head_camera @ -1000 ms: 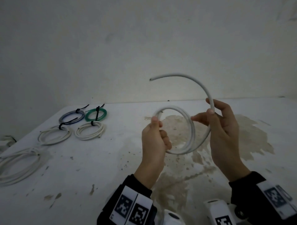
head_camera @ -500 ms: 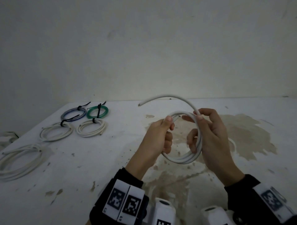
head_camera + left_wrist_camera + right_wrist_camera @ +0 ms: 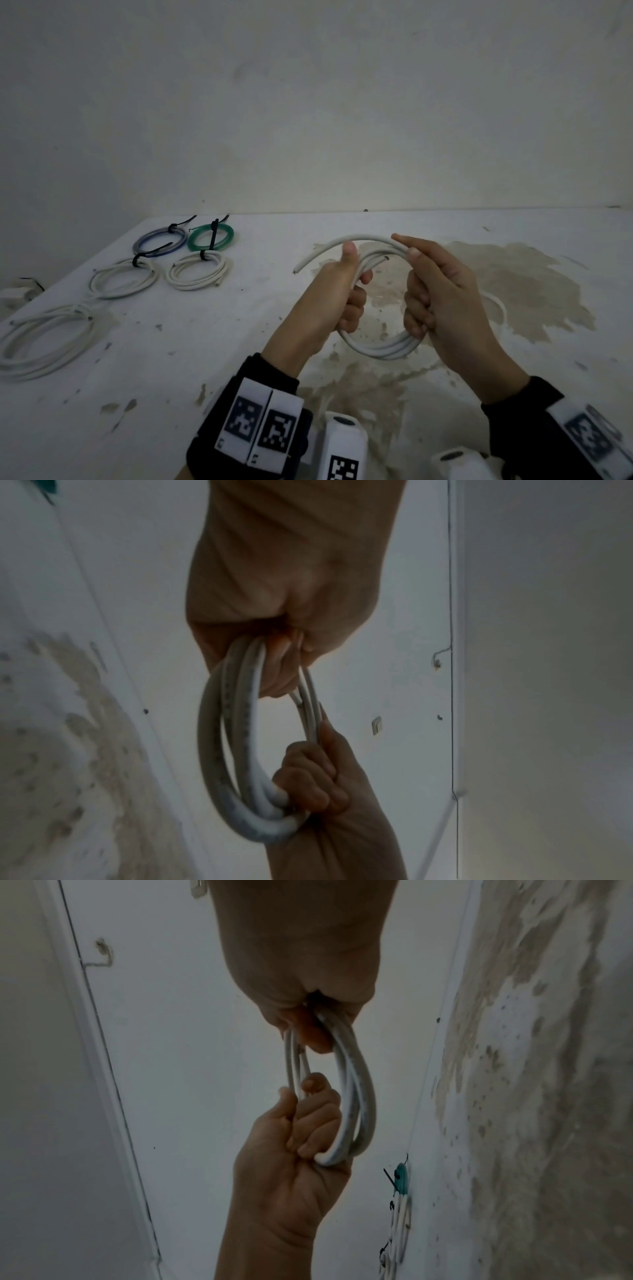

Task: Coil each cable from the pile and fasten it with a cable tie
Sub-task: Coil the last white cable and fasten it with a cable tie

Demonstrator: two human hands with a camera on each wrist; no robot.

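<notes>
A thick white cable [image 3: 380,349] is wound into a coil of about three loops, held up above the white table [image 3: 171,377]. My left hand [image 3: 346,291] grips the coil's left side, thumb up on top of the strands. My right hand [image 3: 431,294] grips the right side with its fingers curled through the ring. One free cable end [image 3: 301,267] sticks out to the left past my left thumb. Both wrist views show the same coil [image 3: 232,750] [image 3: 352,1096] stretched between the two fists.
At the back left lie tied coils: a blue one [image 3: 161,240], a green one [image 3: 210,236] and two white ones [image 3: 125,282] [image 3: 197,272], each with a black tie. A larger loose white coil [image 3: 44,339] lies at the left edge. A brown stain [image 3: 520,284] marks the table.
The long free tail that arced high above my hands has been wound down onto the coil. My hands have come closer together and now both hold the ring.
</notes>
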